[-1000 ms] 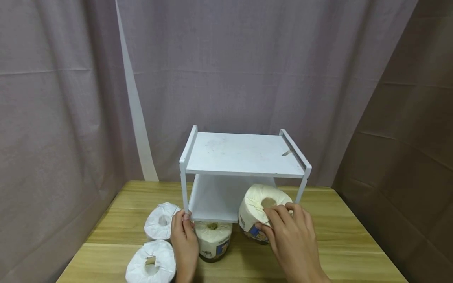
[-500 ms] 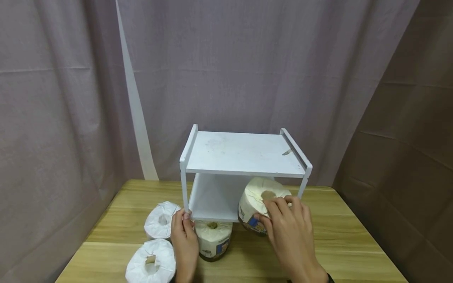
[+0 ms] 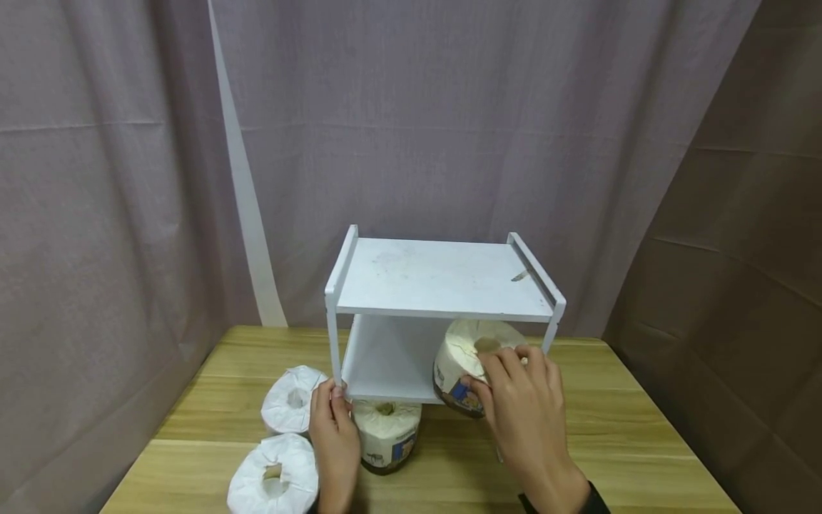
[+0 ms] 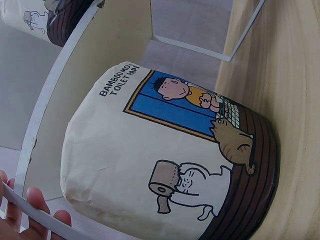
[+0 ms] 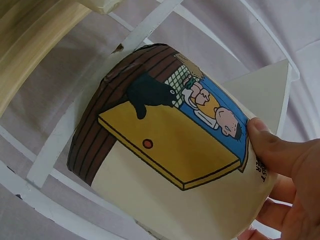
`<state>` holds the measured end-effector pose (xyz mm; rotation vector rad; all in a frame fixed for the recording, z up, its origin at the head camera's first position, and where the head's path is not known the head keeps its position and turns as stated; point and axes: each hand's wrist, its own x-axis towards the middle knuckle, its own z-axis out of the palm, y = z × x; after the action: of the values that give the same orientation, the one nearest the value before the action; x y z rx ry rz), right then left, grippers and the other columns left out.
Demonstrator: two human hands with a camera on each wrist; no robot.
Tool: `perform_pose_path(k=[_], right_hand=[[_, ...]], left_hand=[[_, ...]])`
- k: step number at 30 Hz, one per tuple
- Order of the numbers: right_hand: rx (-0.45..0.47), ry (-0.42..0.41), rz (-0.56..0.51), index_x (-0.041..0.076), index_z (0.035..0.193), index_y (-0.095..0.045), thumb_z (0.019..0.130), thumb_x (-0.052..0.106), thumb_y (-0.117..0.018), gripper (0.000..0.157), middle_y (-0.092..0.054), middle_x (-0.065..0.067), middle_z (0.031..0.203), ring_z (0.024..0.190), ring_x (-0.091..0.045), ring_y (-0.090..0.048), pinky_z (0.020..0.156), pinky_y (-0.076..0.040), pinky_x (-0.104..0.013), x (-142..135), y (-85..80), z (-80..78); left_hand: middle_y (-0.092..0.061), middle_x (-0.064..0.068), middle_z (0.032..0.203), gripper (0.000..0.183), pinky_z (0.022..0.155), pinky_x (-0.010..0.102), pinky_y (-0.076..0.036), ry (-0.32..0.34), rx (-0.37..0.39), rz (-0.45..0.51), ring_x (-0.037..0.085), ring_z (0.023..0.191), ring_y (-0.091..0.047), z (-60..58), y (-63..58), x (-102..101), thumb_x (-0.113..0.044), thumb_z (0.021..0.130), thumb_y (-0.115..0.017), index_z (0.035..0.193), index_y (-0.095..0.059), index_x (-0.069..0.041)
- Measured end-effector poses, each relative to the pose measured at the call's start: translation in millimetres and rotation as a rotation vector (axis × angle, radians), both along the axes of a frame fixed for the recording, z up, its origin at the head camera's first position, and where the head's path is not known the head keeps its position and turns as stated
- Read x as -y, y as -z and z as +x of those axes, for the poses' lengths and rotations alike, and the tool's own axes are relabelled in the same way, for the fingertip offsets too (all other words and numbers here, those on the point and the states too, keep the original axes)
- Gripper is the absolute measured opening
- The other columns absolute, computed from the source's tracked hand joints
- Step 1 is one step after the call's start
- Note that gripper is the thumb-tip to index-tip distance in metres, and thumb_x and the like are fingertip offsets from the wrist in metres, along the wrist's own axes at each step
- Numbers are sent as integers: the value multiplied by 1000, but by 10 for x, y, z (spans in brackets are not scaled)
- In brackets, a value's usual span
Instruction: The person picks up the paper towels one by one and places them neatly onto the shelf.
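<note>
My right hand (image 3: 529, 414) grips a toilet paper roll (image 3: 449, 378) in a cream printed wrapper, thumb on its side and fingers over its top. The roll sits tilted at the right front of the lower board of a white two-tier rack (image 3: 437, 278), just under the upper board. The right wrist view shows the cartoon wrapper (image 5: 175, 150) close to the board's edge; its contact there is unclear. With my left hand (image 3: 335, 439) I hold the rack's left front leg (image 3: 333, 343). Beside that hand, a second printed toilet paper roll (image 3: 385, 435) stands on the table, partly beneath the lower board.
Two rolls wrapped in white paper (image 3: 282, 475) stand on the wooden table (image 3: 629, 428) left of my left hand. A grey curtain (image 3: 417, 128) hangs behind the table, and a brown cloth (image 3: 738, 285) hangs on the right.
My right hand has moved the printed roll up and slightly away from me, toward the space between the two boards. My left hand has stayed on the rack leg.
</note>
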<state>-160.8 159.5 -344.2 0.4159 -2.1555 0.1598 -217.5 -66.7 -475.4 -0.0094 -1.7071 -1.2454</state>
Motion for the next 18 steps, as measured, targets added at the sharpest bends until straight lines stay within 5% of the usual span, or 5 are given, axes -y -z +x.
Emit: perform_pose_path(k=[18], right_hand=[[-22,4,38,6,101,-69,83,39,-68,38,-65,-10,97,99,-36,-50,84,-38,-52,-42,-28,-125]], left_hand=[[-52,2,79,15,64,23,-41,24,9,31,12,72,-50,12,-36,-9,-5,100,-47,98,-62,-6]])
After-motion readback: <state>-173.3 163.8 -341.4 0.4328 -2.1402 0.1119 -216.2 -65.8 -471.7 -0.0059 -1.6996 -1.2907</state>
